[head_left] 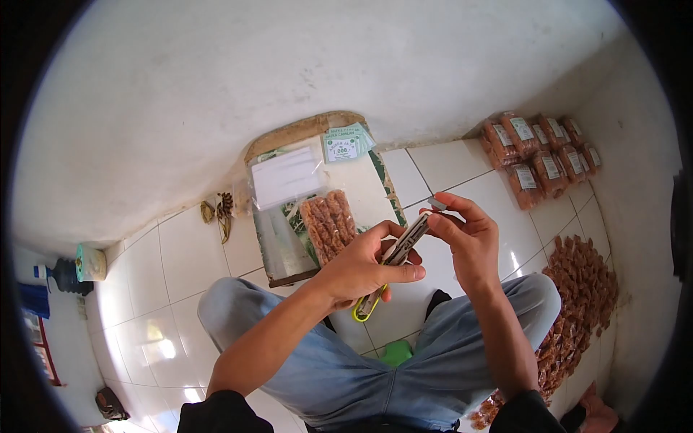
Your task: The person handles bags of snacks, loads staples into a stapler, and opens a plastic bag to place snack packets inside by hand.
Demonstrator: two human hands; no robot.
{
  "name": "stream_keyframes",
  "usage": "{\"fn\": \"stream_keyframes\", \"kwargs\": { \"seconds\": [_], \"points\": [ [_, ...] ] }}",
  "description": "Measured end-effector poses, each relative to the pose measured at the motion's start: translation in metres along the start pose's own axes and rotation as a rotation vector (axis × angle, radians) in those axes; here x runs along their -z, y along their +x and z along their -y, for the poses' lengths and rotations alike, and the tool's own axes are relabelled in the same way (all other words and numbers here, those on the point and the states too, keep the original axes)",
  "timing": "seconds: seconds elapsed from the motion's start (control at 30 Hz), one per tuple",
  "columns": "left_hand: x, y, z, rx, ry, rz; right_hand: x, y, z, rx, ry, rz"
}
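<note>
My left hand (364, 265) is wrapped around a long narrow stapler (410, 239), with its slotted metal channel facing up. A yellow-green loop (369, 306) sticks out below that hand. My right hand (468, 242) is at the stapler's far end, pinching a small grey strip of staples (437, 203) between thumb and fingers. Near my left wrist, a clear bag of brown, lumpy snack pieces (329, 225) lies on the low worn board (372, 191). Clear plastic bags (287, 177) and printed green-and-white labels (345, 143) also lie on the board.
Filled, labelled packs (545, 162) are stacked by the wall at the back right. A large heap of brown pieces (577, 296) spreads over the tiles at my right. Dried bananas (219, 213) sit left of the board. Something green (396, 353) lies between my legs.
</note>
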State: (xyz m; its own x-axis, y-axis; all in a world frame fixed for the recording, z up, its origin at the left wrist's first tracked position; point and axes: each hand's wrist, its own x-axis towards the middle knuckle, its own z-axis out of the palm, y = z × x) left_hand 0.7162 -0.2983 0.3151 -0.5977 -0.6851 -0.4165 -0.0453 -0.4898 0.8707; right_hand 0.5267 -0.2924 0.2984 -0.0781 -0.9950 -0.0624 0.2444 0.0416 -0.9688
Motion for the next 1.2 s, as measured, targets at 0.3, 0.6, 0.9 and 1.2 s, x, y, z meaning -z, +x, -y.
{"fn": "stream_keyframes", "kwargs": {
  "seconds": [0.3,0.6,0.9,1.2],
  "points": [
    [-0.003,-0.001,-0.002,-0.004,-0.056,0.037,0.004,0.002,-0.001,-0.072,0.029,-0.021],
    [-0.001,-0.003,-0.001,-0.007,0.033,0.052,0.017,0.002,0.019,0.145,-0.167,0.042],
    [-0.007,0.000,0.001,0.032,0.141,0.026,0.014,-0.016,0.036,0.030,-0.452,0.189],
    [-0.010,0.002,0.004,0.057,0.117,-0.009,0.007,-0.019,0.037,0.244,-0.798,0.232]
  ]
}}
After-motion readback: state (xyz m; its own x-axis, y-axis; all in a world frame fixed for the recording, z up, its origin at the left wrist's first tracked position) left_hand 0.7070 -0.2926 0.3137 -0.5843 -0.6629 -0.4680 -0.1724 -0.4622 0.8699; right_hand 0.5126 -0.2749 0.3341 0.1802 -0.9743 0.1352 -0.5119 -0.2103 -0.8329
